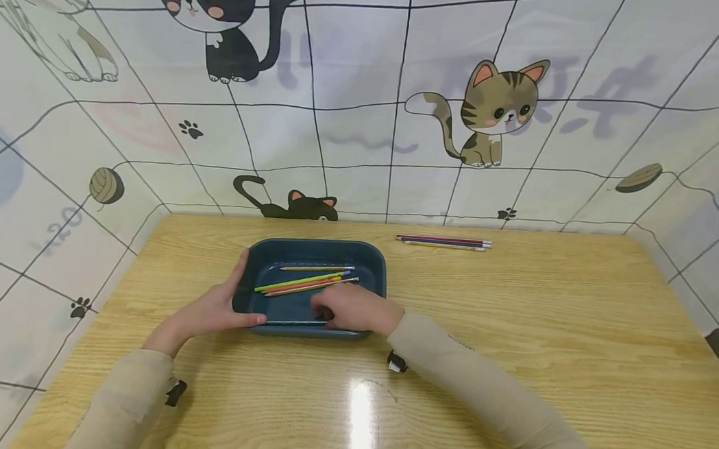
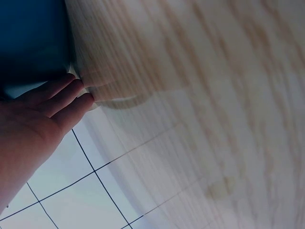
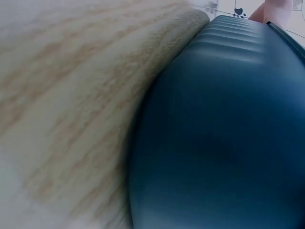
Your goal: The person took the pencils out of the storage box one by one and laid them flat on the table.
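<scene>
In the head view a dark blue tray (image 1: 311,245) sits on the wooden table with several pencils inside. A green pencil (image 1: 294,282) and orange and yellow ones lie slanted together, with another yellow pencil (image 1: 313,269) behind them. My left hand (image 1: 218,306) rests spread on the tray's left front corner, thumb along the front rim and fingers straight against the left side. My right hand (image 1: 348,307) reaches over the right front corner into the tray, fingers curled down near the front wall. A thin pale line ends at its fingertips; I cannot tell whether they pinch a pencil there.
Behind and right of the tray, three pencils (image 1: 445,243) lie side by side near the table's back edge. A white cloth (image 1: 365,135) printed with cats and a grid hangs behind the table (image 1: 545,318). Dark straps (image 1: 397,361) show at the wrists.
</scene>
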